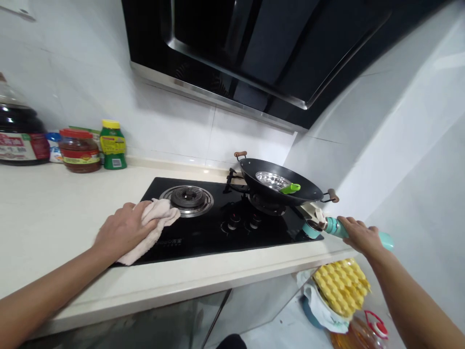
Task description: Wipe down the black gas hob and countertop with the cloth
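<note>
My left hand [121, 228] is closed on a pale pink cloth [158, 223], pressing it against the left front of the black glass gas stove [203, 240]. Just beyond the cloth is the bare left burner [189, 198]. At the far right, my right hand [363, 237] wraps round a teal bottle [336, 227], which lies tilted near the counter's right end. A teal cup-like piece [311, 230] sits by the bottle's tip at the stove corner. On the right burner rests a black wok [308, 186] holding a metal strainer [271, 180] with a green handle [289, 188].
Jars and bottles, including a green yellow-capped bottle [113, 145] and a red-lidded jar [80, 151], line the back left of the counter [43, 208]. A black range hood [232, 58] overhangs the stove. Yellow egg trays [341, 286] and an oil jug [363, 332] are below right.
</note>
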Demonstrator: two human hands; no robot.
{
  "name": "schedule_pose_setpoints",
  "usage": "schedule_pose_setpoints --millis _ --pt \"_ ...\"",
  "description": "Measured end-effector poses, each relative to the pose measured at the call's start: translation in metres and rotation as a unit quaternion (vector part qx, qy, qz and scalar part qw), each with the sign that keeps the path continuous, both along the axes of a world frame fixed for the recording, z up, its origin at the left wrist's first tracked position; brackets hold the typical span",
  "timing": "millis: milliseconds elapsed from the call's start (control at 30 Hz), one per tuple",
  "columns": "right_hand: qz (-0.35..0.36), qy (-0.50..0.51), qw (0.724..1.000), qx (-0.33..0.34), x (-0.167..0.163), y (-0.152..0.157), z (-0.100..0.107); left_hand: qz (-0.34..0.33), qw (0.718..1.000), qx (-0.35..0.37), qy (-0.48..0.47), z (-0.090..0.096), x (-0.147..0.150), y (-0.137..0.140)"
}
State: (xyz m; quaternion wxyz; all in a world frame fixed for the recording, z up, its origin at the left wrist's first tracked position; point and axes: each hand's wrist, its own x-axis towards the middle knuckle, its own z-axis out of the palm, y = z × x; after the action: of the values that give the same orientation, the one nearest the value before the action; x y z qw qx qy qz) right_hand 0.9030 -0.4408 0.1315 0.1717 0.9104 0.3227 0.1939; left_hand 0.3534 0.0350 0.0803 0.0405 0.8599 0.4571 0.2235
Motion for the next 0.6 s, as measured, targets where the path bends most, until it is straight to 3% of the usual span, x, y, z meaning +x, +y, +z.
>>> schedule_pose_setpoints --millis 333,467,600 --pt "0.002 -0.008 1.000 -0.012 -0.001 0.010 0.009 0.001 0.999 0.027 0.025 0.001 0.000 -0.006" --pt "0.034 -0.003 0.999 0.007 0.022 -0.002 -0.002 0.007 1.000 0.021 0.020 0.003 0.000 -0.011" --pt "0.081 0.017 0.994 0.071 0.056 -0.013 -0.016 0.009 0.999 0.026 0.017 0.005 -0.001 -0.019"
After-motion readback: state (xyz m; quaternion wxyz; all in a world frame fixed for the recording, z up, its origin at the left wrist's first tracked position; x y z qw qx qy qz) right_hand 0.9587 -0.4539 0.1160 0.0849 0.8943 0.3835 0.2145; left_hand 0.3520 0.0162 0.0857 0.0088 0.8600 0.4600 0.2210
